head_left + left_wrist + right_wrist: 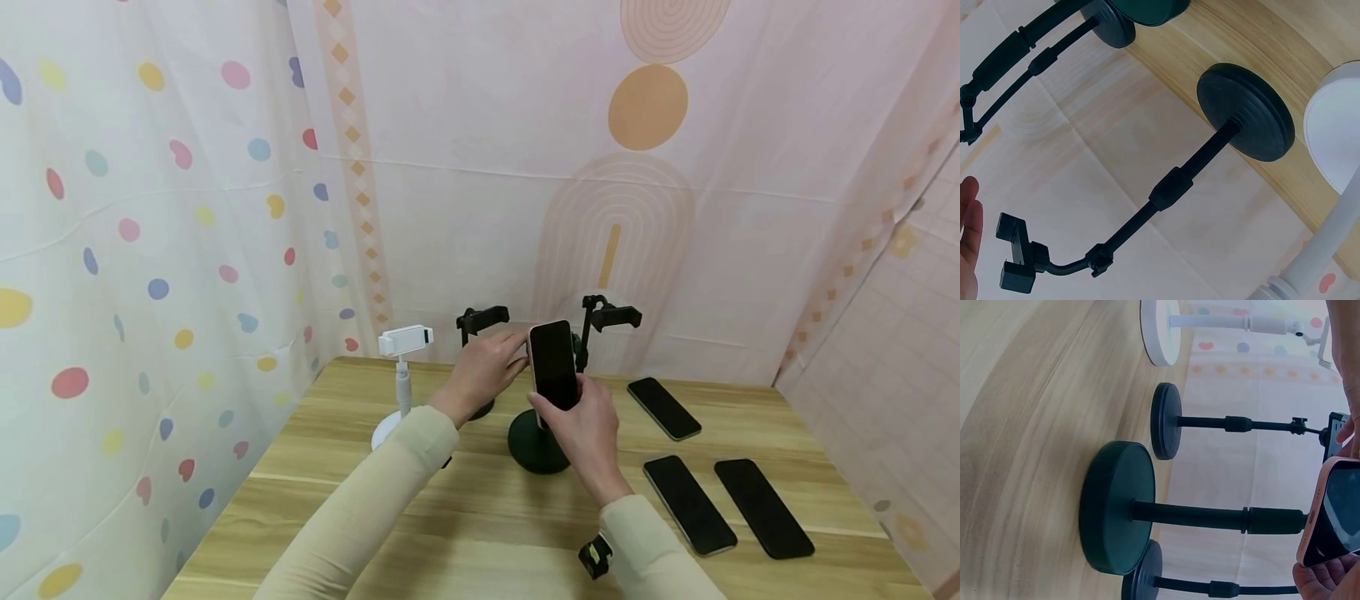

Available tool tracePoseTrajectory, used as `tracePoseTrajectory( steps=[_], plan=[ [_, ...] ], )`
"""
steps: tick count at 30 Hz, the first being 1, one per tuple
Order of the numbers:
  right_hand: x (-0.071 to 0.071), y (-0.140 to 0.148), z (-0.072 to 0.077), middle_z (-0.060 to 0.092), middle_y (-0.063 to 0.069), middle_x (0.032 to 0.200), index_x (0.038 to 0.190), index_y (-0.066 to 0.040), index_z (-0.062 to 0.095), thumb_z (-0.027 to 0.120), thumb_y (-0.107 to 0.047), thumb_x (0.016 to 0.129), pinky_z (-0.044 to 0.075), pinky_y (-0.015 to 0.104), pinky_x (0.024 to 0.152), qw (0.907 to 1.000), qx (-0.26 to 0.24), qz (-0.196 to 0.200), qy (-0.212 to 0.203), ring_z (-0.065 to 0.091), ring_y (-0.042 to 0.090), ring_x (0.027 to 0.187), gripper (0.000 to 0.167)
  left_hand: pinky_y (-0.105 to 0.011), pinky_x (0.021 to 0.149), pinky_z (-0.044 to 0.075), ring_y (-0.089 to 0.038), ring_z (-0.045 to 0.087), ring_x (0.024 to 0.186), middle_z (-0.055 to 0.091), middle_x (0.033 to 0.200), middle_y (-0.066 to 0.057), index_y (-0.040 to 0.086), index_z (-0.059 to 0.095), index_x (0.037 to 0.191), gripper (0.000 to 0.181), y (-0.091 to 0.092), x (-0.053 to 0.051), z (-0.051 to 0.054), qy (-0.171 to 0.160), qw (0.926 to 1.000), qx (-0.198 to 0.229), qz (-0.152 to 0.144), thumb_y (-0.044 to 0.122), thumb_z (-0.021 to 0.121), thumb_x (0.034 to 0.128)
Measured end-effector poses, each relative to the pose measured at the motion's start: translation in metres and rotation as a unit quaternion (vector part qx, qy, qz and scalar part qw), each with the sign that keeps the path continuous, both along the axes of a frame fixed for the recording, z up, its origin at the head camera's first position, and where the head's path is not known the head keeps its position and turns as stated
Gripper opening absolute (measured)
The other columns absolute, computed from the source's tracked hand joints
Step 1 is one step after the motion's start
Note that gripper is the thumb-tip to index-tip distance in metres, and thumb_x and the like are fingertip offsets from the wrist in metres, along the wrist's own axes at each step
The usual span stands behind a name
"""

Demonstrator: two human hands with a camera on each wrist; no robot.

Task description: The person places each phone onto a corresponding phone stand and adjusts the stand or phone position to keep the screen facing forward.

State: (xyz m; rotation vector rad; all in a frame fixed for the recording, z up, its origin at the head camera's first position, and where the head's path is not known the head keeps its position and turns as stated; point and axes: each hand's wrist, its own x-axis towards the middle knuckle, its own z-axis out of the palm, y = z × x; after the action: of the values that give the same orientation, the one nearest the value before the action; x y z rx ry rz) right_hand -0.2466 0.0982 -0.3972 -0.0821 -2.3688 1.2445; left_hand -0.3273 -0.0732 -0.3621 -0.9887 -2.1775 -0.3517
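My right hand (588, 425) grips the lower part of a smartphone (553, 362) with a dark screen, its thumb across the front. The phone stands nearly upright above the round base of a dark green phone stand (536, 446). Its pink edge shows in the right wrist view, near the top of the green stem (1210, 515). The phone hides the stand's holder in the head view. My left hand (483, 371) reaches in from the left, fingers extended to the phone's upper left edge. Whether they also touch the holder is hidden.
Left of the green stand are a white phone stand (403, 383) and a black phone stand (486, 317); another black stand (615, 317) rises behind. Three smartphones lie on the wooden table's right: one far back (664, 408), two nearer (690, 504) (763, 508). Curtains (465, 225) hang behind.
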Motion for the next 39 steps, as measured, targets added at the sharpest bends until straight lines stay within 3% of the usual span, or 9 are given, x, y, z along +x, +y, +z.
tracePoseTrajectory(
  steps=[14,27,39],
  plan=[
    [-0.009,-0.008,0.010,0.056,0.015,0.111,0.121,0.000,0.062,0.081,-0.051,0.077,0.045,0.046,0.084,0.9997,-0.018,-0.014,0.004,0.055,0.030,0.097,0.070,-0.031,0.073,0.057,-0.019,0.071,0.087,0.072,0.106,-0.008,0.005,0.068,0.121,0.039,0.003,0.002,-0.003,0.033,0.9992,0.022,0.006,0.019,0.079,0.0866],
    [-0.019,-0.011,0.008,0.054,0.016,0.111,0.122,0.002,0.059,0.080,-0.052,0.078,0.046,0.047,0.083,0.9991,-0.017,-0.028,0.027,0.053,0.030,0.096,0.073,-0.030,0.074,0.057,-0.018,0.071,0.090,0.072,0.106,-0.007,0.005,0.069,0.120,0.037,0.004,-0.001,-0.004,0.058,0.9980,0.020,0.014,0.019,0.079,0.0869],
    [-0.026,-0.018,0.004,0.054,0.017,0.111,0.120,0.003,0.060,0.081,-0.051,0.077,0.047,0.048,0.082,0.9961,-0.014,-0.065,0.057,0.053,0.032,0.096,0.073,-0.029,0.076,0.056,-0.017,0.071,0.089,0.073,0.103,-0.006,0.005,0.070,0.120,0.038,0.004,-0.004,-0.006,0.071,0.9971,0.025,0.003,0.017,0.080,0.0855]
  ],
)
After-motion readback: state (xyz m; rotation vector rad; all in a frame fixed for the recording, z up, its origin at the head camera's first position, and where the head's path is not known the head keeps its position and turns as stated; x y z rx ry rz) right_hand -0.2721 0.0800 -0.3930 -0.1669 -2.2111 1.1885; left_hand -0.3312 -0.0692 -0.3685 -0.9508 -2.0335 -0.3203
